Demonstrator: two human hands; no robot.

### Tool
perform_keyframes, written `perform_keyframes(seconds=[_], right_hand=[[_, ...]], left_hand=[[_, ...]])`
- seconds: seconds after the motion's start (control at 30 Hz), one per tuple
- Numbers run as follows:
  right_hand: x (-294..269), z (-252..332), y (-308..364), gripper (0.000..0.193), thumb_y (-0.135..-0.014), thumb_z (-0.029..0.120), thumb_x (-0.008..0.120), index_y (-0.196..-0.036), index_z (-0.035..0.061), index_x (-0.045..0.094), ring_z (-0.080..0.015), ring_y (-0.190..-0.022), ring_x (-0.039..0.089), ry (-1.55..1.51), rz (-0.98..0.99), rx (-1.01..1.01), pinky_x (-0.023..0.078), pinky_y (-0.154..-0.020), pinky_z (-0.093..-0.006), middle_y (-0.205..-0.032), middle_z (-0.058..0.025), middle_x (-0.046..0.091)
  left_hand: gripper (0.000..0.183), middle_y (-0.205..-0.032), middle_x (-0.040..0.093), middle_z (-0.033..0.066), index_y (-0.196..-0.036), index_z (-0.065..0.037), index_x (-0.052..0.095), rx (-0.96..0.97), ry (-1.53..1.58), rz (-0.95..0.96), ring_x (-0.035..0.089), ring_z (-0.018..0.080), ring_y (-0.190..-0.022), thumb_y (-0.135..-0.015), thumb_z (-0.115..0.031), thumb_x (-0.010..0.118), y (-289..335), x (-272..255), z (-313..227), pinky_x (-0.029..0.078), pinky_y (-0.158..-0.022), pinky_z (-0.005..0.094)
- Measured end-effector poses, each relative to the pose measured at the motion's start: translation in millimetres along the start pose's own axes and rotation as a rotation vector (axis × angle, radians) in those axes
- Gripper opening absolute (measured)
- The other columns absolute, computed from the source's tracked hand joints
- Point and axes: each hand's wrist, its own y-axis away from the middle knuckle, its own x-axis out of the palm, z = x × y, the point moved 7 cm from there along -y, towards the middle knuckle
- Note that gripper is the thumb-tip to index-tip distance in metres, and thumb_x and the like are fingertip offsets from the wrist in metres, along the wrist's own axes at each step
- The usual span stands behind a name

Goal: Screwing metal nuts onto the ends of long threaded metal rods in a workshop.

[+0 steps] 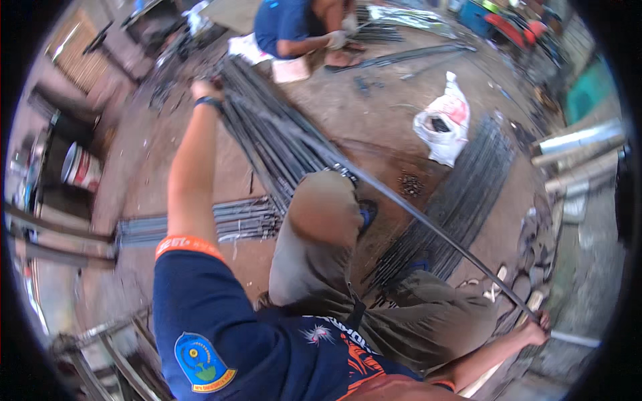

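A long dark metal rod (428, 224) slants across my body from far left to near right. My right hand (533, 331) is closed around its near end, low at the right. My left hand (206, 91), with a dark band at the wrist, reaches out to the far left and appears closed on the rod's other end; its fingers are slightly blurred. Under the rod's far half lies a thick bundle of dark metal rods (267, 144), next to my left hand. My bent knee (328, 200) is just below the rod's middle.
A wide bundle of thin dark rods (461, 194) lies right of my legs. Greyish rods (200, 220) lie at the left. A white sack (445, 120) and a small pile of bits (410, 185) are ahead. Another person (287, 30) crouches at the back. A white bucket (81, 166) stands left.
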Motion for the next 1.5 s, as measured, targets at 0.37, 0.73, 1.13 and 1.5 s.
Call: perform_keyframes(seconds=[0.37,0.73,1.13,1.5], right_hand=[[110.4,-171.0,183.9,0.009,-0.083,0.010,0.060,-0.086,0.0063,0.052,-0.0105,-0.046,0.032,0.445,0.148,0.621,0.033,-0.048,-0.0252,-0.059,0.0019,0.034],[-5.9,-406.8,362.1,0.018,-0.080,0.021,0.054,-0.064,0.0135,0.048,-0.0169,-0.049,0.049,0.699,0.019,0.965,0.044,-0.050,-0.0304,-0.055,-0.0004,0.049],[-51.3,-498.3,589.6,0.041,-0.088,0.015,0.065,-0.125,-0.0005,0.053,-0.0223,-0.101,0.060,0.837,0.870,1.258,0.050,-0.085,-0.0317,-0.111,-0.0080,0.062],[-4.0,-538.6,576.3,0.047,-0.095,0.036,0.053,-0.125,0.0001,0.053,-0.0191,-0.079,0.061,1.048,1.054,1.882,0.050,-0.073,-0.0335,-0.098,-0.0106,0.064]], left_hand=[[0.058,-0.061,0.057,0.0094,-0.071,-0.005,0.052,-0.483,0.305,-0.223,0.058,0.0218,-0.055,-0.094,-0.056,0.035,186.5,-43.3,278.6,0.049,-0.050,0.0303],[0.043,-0.114,0.044,0.0107,-0.123,-0.013,0.037,-0.396,-0.185,-0.089,0.058,0.0296,-0.084,-0.090,-0.035,0.054,128.9,-58.9,287.8,0.049,-0.068,0.0504],[0.056,-0.110,0.060,0.0318,-0.110,0.010,0.052,0.388,-1.179,-0.519,0.058,0.0444,-0.106,-0.073,-0.026,0.073,-33.5,-92.0,257.0,0.045,-0.095,0.0455],[0.058,-0.107,0.062,0.0309,-0.107,0.013,0.057,0.336,-1.349,-0.384,0.060,0.0412,-0.104,-0.072,-0.030,0.074,-65.1,-127.2,276.5,0.047,-0.092,0.0421]])
